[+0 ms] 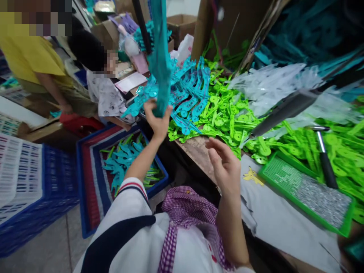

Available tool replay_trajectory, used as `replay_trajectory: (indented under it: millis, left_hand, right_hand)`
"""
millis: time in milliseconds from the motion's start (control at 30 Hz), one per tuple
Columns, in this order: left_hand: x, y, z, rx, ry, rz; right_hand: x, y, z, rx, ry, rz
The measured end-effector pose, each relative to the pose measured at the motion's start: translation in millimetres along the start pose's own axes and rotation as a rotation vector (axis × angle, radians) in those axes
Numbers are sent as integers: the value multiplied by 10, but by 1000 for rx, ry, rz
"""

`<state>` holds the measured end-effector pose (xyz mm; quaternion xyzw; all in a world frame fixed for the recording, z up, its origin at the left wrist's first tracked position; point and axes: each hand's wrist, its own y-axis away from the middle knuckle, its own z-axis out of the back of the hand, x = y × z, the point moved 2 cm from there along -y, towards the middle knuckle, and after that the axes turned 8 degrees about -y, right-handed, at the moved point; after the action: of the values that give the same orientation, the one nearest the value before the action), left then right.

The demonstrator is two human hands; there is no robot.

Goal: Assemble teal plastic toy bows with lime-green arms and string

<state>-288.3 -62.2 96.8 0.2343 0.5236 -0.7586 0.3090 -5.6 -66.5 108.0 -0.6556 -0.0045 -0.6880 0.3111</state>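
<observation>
My left hand (157, 120), reaching out over the table's edge, has its thumb and fingers around the lower end of a long teal plastic piece (160, 57). That piece stands upright, rises out of the top of the view and is blurred. Behind it a heap of teal plastic parts (184, 89) lies on bright green parts (224, 113). Near the table edge my right hand (224, 163) is held with the thumb apart from loosely bent fingers; nothing shows in it. A grey tool with a thin tip, like a power screwdriver (287, 110), slants down over the green parts.
A green tray (267, 176) of small metal pieces sits on grey cardboard (287, 216), beside a hammer (327, 163). Translucent white parts (278, 85) are piled behind. Left are a lined blue crate (85, 204) with teal and green parts, stacked baskets (59, 182) and two people.
</observation>
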Motion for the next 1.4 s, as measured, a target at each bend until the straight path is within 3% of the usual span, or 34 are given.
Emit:
replay_trajectory:
  millis: [67, 167, 267, 400, 533, 633, 800, 933, 1000, 1067, 1167, 1233, 1333, 1400]
  left_hand:
    - [-5, 677, 183, 144, 10, 108]
    - [72, 1608, 446, 484, 49, 319]
    - [70, 2158, 703, 679, 134, 412]
    - [-109, 2236, 874, 907, 259, 331]
    - [-427, 2036, 793, 1252, 426, 191]
    - [-725, 1929, 555, 1325, 497, 179]
    - [-1268, 1922, -32, 1402, 685, 96]
    - [-1448, 2126, -272, 1487, 750, -28]
    - [-1434, 2332, -234, 1526, 765, -53]
    - [-1377, 2567, -95, 1477, 766, -57]
    - [-1265, 2900, 208, 1358, 758, -176]
    - [-1194, 3088, 360, 1388, 762, -271]
    - [-1155, 3280, 399, 1507, 804, -343]
    - [-1197, 3335, 312, 1523, 854, -391]
  right_hand:
    - [-66, 56, -44, 8, -43, -9]
    - [-288, 362, -177, 151, -19, -75]
    - [-492, 697, -299, 200, -29, -224]
    - [-618, 942, -173, 5, -73, -394]
    - [-617, 1031, 254, -156, -68, -439]
    - [-582, 1048, 597, -303, -26, -415]
    - [-555, 1041, 1018, -525, 8, -366]
    - [-587, 1099, 1210, -624, -69, -417]
    - [-616, 1161, 1273, -651, -83, -426]
    - [-647, 1287, 1325, -683, -96, -441]
    - [-666, 1670, 1369, -793, -114, -508]
    - [-658, 2005, 1358, -880, -119, -585]
    - [-641, 2349, 1318, -1001, -149, -665]
    - [-652, 2339, 1326, -1081, -135, -630]
